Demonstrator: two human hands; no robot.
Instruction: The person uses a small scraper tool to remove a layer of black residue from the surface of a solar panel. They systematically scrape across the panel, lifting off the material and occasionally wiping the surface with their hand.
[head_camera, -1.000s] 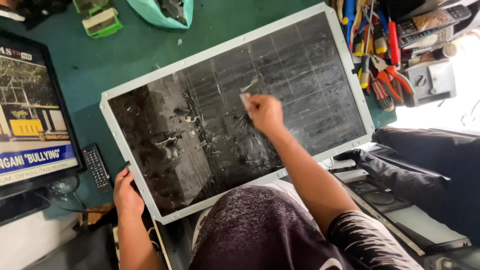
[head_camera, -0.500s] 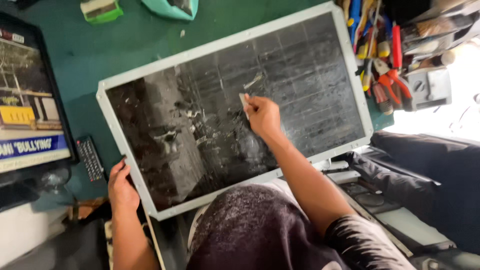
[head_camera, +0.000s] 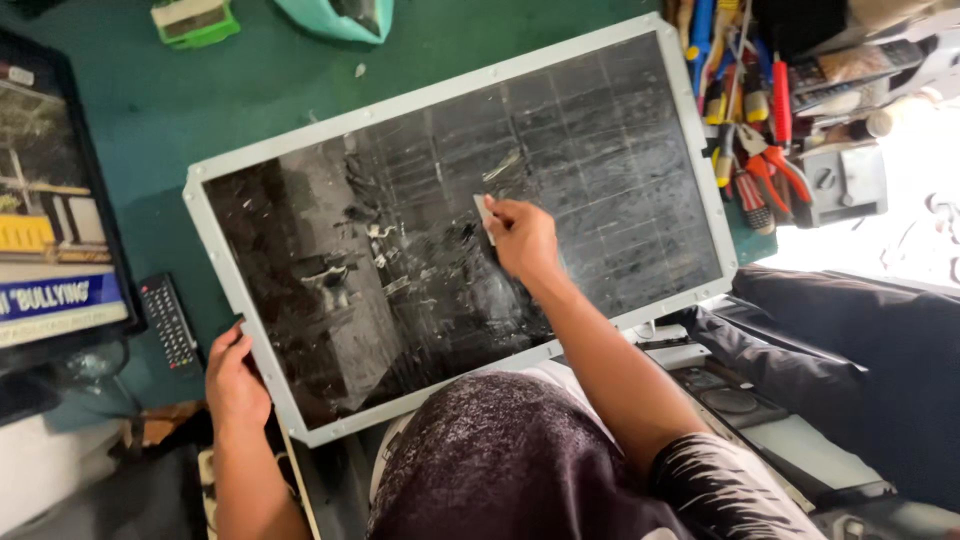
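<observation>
big flat panel (head_camera: 600, 150) w/ pale grey frame lies tilted on the green floor, dark surface streaked & smeared. everything else placed vs. the panel: right hand (head_camera: 525, 240) sits on its middle, fingers closed round a small pale scraper (head_camera: 484, 217) pressed flat to the surface. left hand (head_camera: 235, 380) is at the panel's lower left corner, fingers curled over the frame edge, gripping it. black remote (head_camera: 167, 322) lies just left of that corner, on the floor. tv screen (head_camera: 50, 200), lit, stands further left, well apart from the frame. pile of hand tools (head_camera: 750, 130), red & yellow handles, just past the panel's right edge. green box (head_camera: 193, 20) & teal plastic piece (head_camera: 340, 18) above the top edge. person's knee in dark fabric is under the panel's bottom edge.
</observation>
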